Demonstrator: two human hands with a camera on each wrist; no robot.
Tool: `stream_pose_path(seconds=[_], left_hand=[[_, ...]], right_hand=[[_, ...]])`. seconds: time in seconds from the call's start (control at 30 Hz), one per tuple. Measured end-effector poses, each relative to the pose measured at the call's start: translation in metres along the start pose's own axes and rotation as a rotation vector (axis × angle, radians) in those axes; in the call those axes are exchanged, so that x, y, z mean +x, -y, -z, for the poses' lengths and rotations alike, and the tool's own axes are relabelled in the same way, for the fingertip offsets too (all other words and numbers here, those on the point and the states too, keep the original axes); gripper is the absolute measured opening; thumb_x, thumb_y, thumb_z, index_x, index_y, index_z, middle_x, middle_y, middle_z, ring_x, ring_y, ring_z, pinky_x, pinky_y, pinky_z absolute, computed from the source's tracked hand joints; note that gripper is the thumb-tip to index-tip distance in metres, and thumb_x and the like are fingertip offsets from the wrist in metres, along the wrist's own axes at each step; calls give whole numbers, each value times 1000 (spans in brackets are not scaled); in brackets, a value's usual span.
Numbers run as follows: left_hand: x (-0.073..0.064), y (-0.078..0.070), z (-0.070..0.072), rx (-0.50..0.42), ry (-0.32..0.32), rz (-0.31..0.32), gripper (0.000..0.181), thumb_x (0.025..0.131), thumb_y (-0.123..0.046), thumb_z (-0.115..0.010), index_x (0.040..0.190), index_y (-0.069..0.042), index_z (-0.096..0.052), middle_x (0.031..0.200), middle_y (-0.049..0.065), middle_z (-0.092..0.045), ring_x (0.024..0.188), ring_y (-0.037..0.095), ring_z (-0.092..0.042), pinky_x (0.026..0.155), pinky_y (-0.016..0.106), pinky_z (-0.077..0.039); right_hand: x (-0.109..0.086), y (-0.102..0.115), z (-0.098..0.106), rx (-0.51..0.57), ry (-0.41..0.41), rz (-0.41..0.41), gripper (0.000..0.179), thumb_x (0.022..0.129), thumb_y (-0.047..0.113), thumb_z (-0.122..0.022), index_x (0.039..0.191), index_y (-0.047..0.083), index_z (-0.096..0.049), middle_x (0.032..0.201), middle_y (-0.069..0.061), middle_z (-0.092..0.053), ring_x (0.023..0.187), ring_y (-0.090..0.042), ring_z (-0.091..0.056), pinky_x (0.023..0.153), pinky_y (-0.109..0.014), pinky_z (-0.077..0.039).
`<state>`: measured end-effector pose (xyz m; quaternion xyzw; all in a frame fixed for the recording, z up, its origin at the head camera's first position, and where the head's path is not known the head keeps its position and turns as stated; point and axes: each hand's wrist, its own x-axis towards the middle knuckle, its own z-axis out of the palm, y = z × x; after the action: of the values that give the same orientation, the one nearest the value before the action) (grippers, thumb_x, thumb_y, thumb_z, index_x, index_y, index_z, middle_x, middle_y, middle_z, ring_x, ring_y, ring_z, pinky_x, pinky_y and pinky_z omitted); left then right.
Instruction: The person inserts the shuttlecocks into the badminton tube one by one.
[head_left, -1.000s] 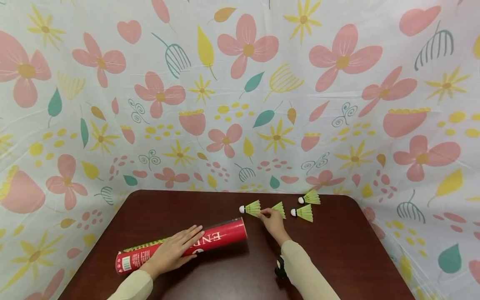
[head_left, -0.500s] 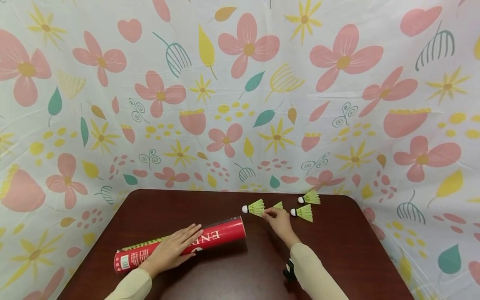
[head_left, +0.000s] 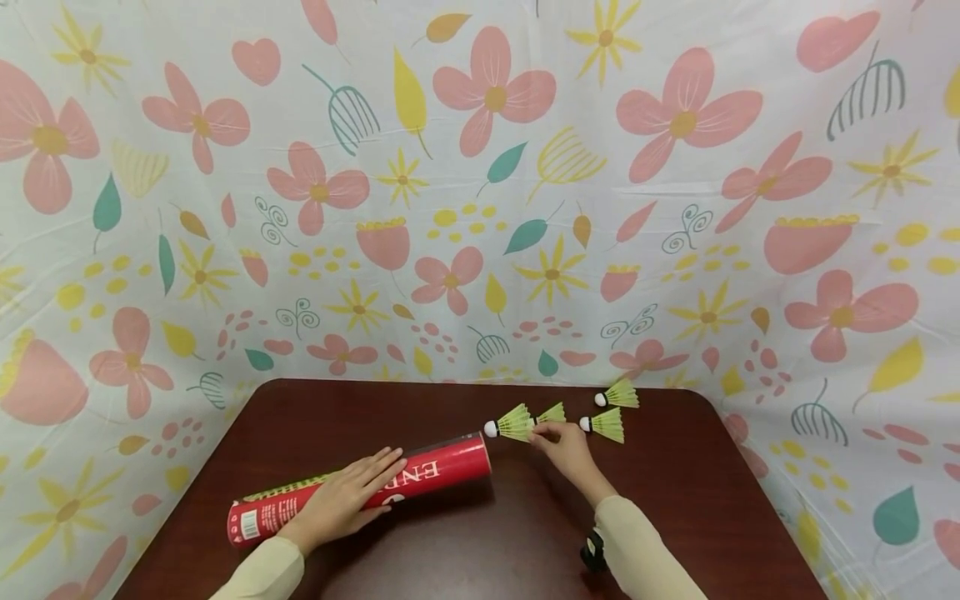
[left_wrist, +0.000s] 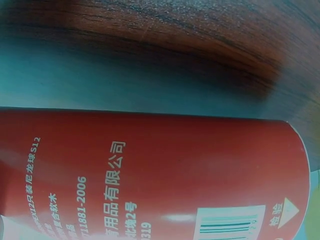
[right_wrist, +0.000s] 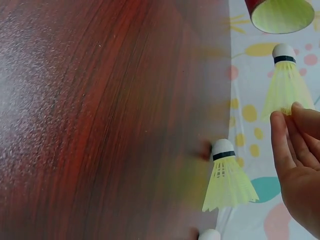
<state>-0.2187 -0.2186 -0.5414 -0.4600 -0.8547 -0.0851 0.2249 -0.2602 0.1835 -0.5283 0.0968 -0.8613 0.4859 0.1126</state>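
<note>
A red shuttlecock tube (head_left: 442,468) with white lettering lies slantwise on the table. My left hand (head_left: 347,498) rests across it, fingers extended over the top and thumb on the near side. With thumb and fingertips, my right hand (head_left: 567,454) pinches the skirt rim of a yellow-green shuttlecock (head_left: 513,423). That shuttlecock's white cork points left, just beyond the tube's right end. In the right wrist view, the pinched shuttlecock (right_wrist: 286,87) is below the tube's round open end (right_wrist: 282,17). The left wrist view shows the tube's barcode end (left_wrist: 230,222); my fingers are out of that view.
Behind my right hand lies another shuttlecock (head_left: 552,413), partly hidden. Two more, a nearer shuttlecock (head_left: 609,425) and a farther shuttlecock (head_left: 622,393), lie to the right near the back edge of the dark brown table (head_left: 720,492). A flowered cloth (head_left: 450,167) hangs behind.
My right hand has moved a little right and nearer, and the pinched shuttlecock has shifted slightly right with it and tilted. My left hand and the tube have hardly moved.
</note>
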Motion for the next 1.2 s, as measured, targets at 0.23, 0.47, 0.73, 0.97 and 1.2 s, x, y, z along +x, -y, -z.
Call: stream_pose_path(seconds=[0.23,0.47,0.73,0.97,1.2], left_hand=[[0,2,-1,-1,1,0,91,71,-29,-85,147,-9,-40,152,7,-37,131,30,-46,100,42,-45],[1,3,-1,-1,5,-4,89,73,-30,-84,147,-9,-40,153,6,-36,132,29,-45,102,40,-43],[2,1,1,-1,14,-2,86,76,-32,-81,147,-9,-39,152,6,-37,133,28,-44,100,42,-45],[2,1,0,-3,11,-7,87,75,-31,-82,148,-9,-39,151,8,-39,133,28,-44,105,37,-40],[2,0,-1,-2,11,-5,88,75,-31,-83,148,-9,-39,153,6,-36,130,31,-46,107,36,-38]], right_hand=[[-8,2,5,14,41,-5,5,84,12,-74,88,9,-75,84,-2,-72,73,-13,-67,62,-24,-52],[-15,3,6,40,84,-2,7,85,13,-73,90,9,-75,80,-3,-71,73,-20,-68,60,-23,-52],[-20,5,4,69,102,50,6,84,13,-74,89,10,-75,78,-1,-71,71,-19,-68,58,-23,-51],[-23,10,-1,88,116,75,7,83,14,-75,89,11,-75,84,-2,-72,70,-7,-65,59,-24,-52],[-24,16,-7,65,139,106,8,83,16,-75,90,13,-76,86,0,-72,70,-5,-62,60,-23,-51]])
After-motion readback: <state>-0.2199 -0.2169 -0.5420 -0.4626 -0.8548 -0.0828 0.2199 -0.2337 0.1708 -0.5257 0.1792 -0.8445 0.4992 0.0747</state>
